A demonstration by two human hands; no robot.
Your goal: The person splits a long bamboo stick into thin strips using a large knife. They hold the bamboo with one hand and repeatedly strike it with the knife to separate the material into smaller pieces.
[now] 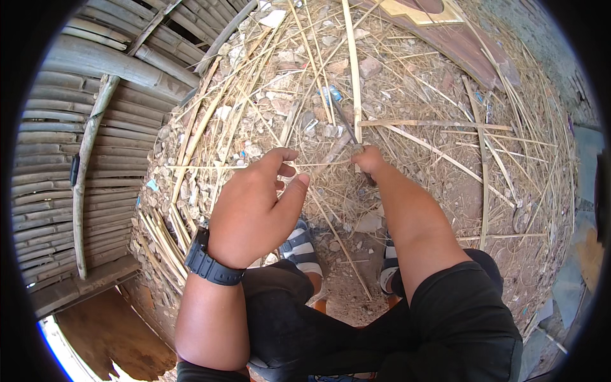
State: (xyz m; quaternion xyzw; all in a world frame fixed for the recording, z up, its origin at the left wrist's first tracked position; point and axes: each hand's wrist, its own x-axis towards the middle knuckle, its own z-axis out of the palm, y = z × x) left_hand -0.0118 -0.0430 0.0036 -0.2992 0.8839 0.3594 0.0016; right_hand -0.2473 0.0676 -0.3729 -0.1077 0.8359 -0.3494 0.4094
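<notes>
My right hand (368, 160) is closed around a knife-like tool with a narrow dark blade (345, 122). The blade points up and to the left, and a dark end shows below my fist. A long pale bamboo strip (354, 70) runs from the far edge down to my right hand; whether I grip it too is hidden. My left hand (258, 204) hovers to the left, thumb apart from its curled fingers. A thin pale strip (324, 165) stretches from beside my left fingers to my right hand. I cannot make out whether the left fingers touch it.
Bamboo strips, straw and stones litter the ground (407, 184). Slatted bamboo panelling (121, 127) stands at left, beside a pile of split strips (167, 239). A brown wooden board (439, 38) lies at the far right. My striped footwear (300, 250) is below my hands.
</notes>
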